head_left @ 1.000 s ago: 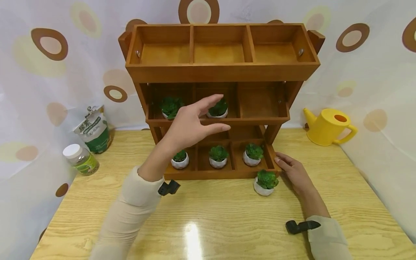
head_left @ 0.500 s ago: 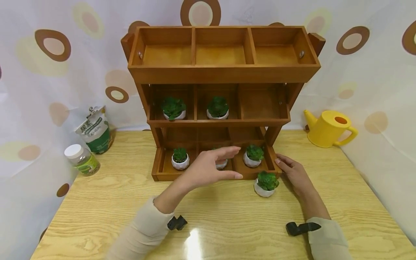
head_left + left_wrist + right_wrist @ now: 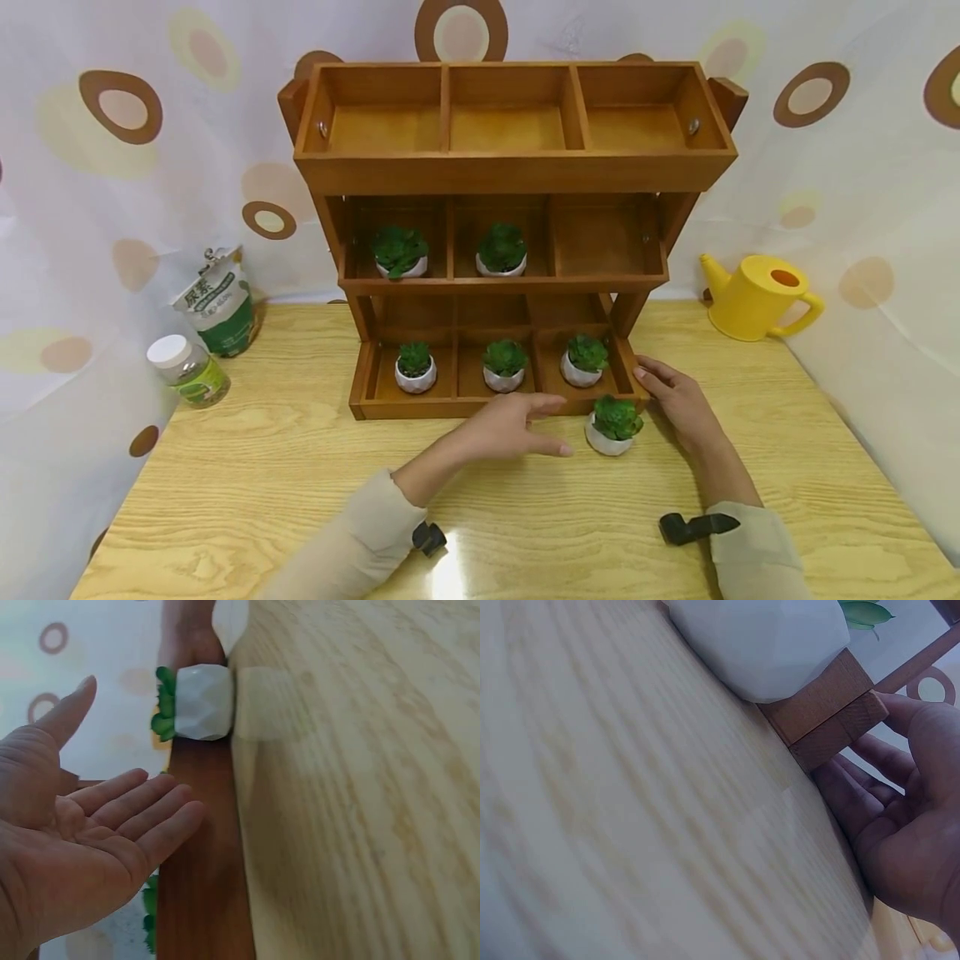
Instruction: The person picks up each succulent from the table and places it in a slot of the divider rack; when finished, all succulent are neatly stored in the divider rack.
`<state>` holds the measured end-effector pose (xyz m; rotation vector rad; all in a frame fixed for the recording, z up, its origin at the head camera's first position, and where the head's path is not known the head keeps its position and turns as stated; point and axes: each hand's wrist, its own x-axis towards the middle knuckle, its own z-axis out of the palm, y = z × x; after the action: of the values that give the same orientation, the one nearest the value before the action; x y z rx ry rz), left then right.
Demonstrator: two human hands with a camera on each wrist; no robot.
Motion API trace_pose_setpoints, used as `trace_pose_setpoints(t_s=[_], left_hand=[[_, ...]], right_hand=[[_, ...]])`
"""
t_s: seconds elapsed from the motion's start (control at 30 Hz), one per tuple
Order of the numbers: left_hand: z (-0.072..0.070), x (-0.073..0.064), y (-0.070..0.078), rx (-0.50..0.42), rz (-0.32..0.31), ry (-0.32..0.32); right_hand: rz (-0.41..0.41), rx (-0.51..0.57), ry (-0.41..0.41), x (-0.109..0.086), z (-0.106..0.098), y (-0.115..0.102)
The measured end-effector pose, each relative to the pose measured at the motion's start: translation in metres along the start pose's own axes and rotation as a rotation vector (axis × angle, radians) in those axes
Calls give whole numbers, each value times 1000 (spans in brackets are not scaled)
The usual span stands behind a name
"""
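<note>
My left hand (image 3: 504,427), in the head view, reaches over the table in front of the bottom tier. Its thumb and fingers are spread apart, with nothing between them. Just right of its fingertips stands a succulent in a white faceted pot (image 3: 609,435), on the table before the shelf's front right corner. The left wrist view shows this pot (image 3: 204,702) beyond my extended fingers (image 3: 169,829). My right hand (image 3: 678,402) touches the right end of the three-tier wooden shelf (image 3: 517,172). In the right wrist view, its fingers (image 3: 847,796) lie against the shelf's corner.
Potted succulents stand in the bottom tier, one (image 3: 415,375) in the left compartment, and two (image 3: 501,260) in the middle tier. A yellow watering can (image 3: 757,300) is at the right. A green-white pouch (image 3: 225,312) and a white-lidded jar (image 3: 191,375) stand at the left.
My left hand has come down from before the middle tier, toward me and to the right, close to the pot on the table. My right hand stays at the shelf's right end.
</note>
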<state>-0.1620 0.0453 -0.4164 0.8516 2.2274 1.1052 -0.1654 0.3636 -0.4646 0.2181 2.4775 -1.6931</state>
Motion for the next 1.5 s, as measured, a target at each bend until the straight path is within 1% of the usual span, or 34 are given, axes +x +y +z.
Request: trace_pose_setpoints(t_s=[0.07, 0.2, 0.43, 0.67, 0.97, 1.2, 1.4, 1.5], left_hand=[[4, 5, -3, 31, -6, -10], [9, 16, -4, 88, 4, -27], [16, 31, -2, 81, 2, -39], [22, 41, -1, 120, 14, -36], [27, 45, 2, 138, 9, -44], [28, 43, 4, 159, 37, -25], [29, 42, 4, 160, 43, -49], [31, 44, 5, 182, 52, -39]], right_hand=[[2, 0, 0, 0, 0, 1], [2, 13, 4, 1, -1, 3], [10, 19, 12, 2, -1, 5], [16, 11, 16, 3, -1, 3], [21, 26, 20, 1, -1, 1], [5, 49, 20, 2, 1, 1], [15, 48, 13, 1, 1, 2], [9, 38, 19, 1, 1, 2]])
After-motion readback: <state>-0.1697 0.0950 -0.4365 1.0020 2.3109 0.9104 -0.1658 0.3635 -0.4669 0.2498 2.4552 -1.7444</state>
